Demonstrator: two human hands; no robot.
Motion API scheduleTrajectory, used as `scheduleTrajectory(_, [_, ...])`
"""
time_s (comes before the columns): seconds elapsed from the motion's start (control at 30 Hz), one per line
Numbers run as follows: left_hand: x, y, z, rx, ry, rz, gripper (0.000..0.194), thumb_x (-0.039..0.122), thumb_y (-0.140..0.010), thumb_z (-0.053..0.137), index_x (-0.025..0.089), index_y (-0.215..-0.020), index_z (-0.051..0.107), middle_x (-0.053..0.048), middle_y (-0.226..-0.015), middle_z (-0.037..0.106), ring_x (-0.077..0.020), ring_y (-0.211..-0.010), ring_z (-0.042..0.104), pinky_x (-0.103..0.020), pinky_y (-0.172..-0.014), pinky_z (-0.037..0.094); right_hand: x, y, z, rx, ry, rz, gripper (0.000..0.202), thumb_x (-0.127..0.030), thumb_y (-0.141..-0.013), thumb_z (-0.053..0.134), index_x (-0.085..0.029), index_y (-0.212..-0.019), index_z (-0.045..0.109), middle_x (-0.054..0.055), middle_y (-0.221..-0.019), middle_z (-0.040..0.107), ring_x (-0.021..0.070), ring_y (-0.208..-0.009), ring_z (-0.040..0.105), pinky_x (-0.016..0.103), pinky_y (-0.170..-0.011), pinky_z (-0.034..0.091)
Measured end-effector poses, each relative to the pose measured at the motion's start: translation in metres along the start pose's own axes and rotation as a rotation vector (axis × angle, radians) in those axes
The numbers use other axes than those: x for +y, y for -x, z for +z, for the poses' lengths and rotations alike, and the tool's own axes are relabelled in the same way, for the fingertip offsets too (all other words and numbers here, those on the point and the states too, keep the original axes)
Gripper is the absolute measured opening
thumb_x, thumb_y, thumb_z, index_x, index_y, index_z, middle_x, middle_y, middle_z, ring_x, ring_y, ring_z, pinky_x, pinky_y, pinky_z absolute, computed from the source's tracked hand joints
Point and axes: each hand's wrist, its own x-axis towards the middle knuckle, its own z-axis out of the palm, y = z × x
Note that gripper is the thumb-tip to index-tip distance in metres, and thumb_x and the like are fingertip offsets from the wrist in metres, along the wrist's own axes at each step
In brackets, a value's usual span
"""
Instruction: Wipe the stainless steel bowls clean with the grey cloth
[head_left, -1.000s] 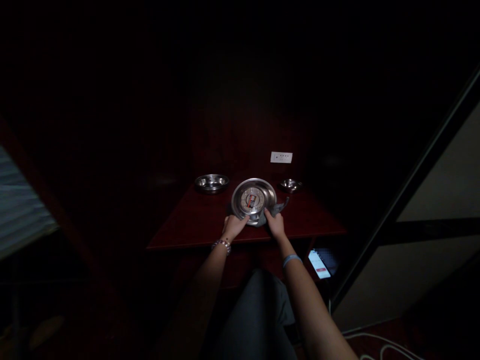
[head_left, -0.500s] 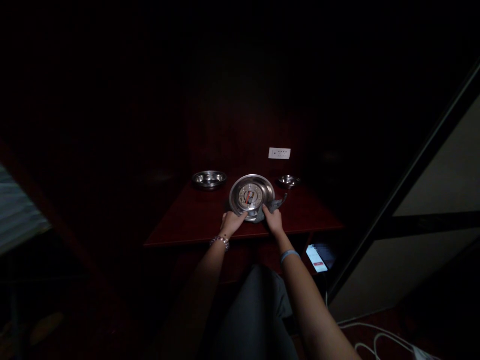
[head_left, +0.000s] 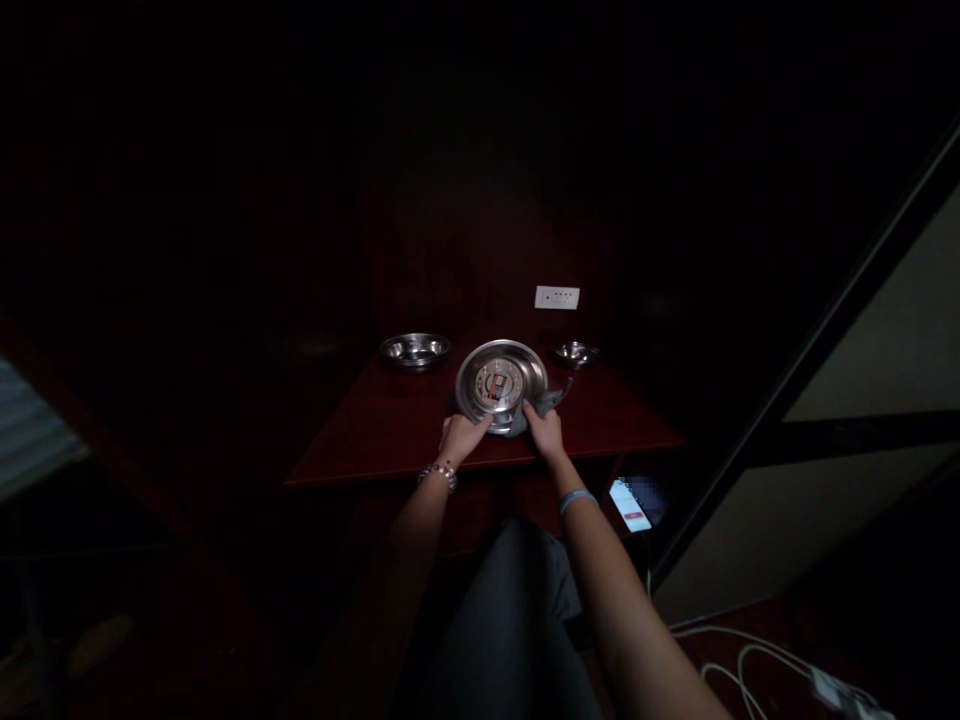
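A round steel dish (head_left: 529,368) with a label at its middle is tilted up near the front of the dark red table (head_left: 360,440). My left hand (head_left: 463,438) grips its lower left rim, thumb on the inner side. On the lower right, my right hand (head_left: 545,430) is closed on a grey cloth (head_left: 551,398) pressed to the dish's rim. Part of the cloth sticks out to the right of that hand. The fingers behind the dish are hidden.
Another steel dish (head_left: 415,350) stands at the table's back left, and a smaller steel bowl (head_left: 576,354) at the back right. A white socket (head_left: 557,298) is on the wall. Below the table's right side lies a lit phone (head_left: 630,507); white cables (head_left: 742,650) run along the floor.
The whole view has shifted slightly, so everything sits a little higher. Both hands keep their hold on the dish and cloth, with hardly any movement against the table.
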Motion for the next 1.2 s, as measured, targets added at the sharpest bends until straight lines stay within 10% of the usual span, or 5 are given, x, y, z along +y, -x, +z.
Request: scheduleTrajectory(1.2, [-0.006,-0.003,0.006,0.031,-0.027,0.002,0.038,0.042,-0.096,0.050,0.019,-0.114,0.075,-0.009,-0.120,0.074,-0.0200,-0.125,0.063,-0.024,-0.104,0.043,0.008,-0.004,0.001,-0.014,-0.002,-0.017,0.046,-0.053,-0.084,0.060,-0.011,-0.098,0.076,0.013,-0.096,0.079,0.0278,-0.097,0.073,0.034,-0.090,0.055])
